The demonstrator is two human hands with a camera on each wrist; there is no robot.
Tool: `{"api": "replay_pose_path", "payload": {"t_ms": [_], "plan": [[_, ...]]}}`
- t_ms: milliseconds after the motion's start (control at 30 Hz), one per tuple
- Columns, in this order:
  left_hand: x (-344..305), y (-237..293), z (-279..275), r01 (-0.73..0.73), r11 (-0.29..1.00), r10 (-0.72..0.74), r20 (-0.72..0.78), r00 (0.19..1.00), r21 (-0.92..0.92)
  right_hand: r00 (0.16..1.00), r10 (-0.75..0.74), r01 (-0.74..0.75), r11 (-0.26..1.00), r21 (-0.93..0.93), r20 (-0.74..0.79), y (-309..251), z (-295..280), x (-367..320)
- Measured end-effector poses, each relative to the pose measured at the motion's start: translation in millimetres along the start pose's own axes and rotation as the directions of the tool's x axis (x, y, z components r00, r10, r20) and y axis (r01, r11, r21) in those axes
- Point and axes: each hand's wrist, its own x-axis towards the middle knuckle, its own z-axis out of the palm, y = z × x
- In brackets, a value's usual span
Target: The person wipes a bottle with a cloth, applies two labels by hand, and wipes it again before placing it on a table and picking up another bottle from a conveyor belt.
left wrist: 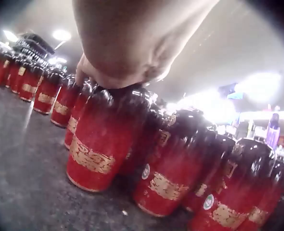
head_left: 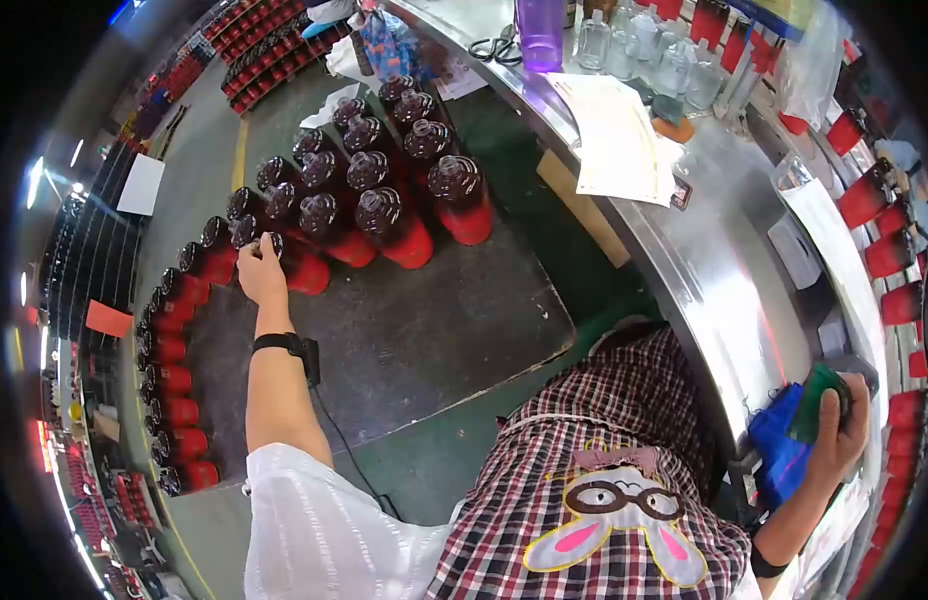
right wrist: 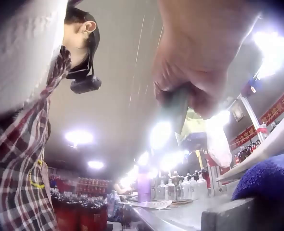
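Note:
In the head view my left hand (head_left: 263,272) grips the dark top of a red-and-black bottle (head_left: 306,272) at the near edge of a group on a low dark board. The left wrist view shows that hand (left wrist: 125,53) over the top of the bottle (left wrist: 101,144), which stands upright and has a gold pattern round its lower part. At the right, over the metal counter, my right hand (head_left: 846,425) holds a green scouring pad (head_left: 816,402) between thumb and fingers. A blue cloth (head_left: 780,445) lies just beside it.
More red-and-black bottles (head_left: 392,232) stand close together on the board (head_left: 424,325), and others curve along its left edge. On the metal counter (head_left: 674,290) are paper sheets (head_left: 616,135), a purple tumbler (head_left: 540,35), black scissors (head_left: 494,48) and several clear glass bottles (head_left: 674,68).

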Motion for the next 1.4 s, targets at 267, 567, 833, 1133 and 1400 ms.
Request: {"api": "replay_pose_path", "payload": {"t_ms": [267,567,833,1133,1400], "plan": [[-5.3,31.9,-13.1,-0.388,0.882,0.448,-0.214,0.868,0.268,0.998,-0.018,0.017,1.0,0.009,0.053,-3.9,2.8,2.6],[-67.0,137.2,3.9,-0.671,0.672,0.733,0.148,0.664,-0.312,1.0,-0.012,0.012,1.0,-0.006,0.017,-1.4,-0.9,-8.5],[-71.6,140.6,9.7,-0.534,0.789,0.607,0.259,0.751,-0.303,0.996,0.087,-0.087,0.996,0.023,-0.021,9.0,-14.1,-22.5],[-81.6,143.2,4.2,-0.48,0.818,0.564,0.274,0.779,-0.317,0.99,0.136,-0.135,0.99,0.037,-0.032,18.1,-19.8,-27.9],[-82.9,150.2,-8.0,-0.701,0.71,0.696,0.222,0.683,-0.067,0.984,0.172,-0.17,0.984,0.043,-0.046,29.6,-25.9,-35.0]]}}
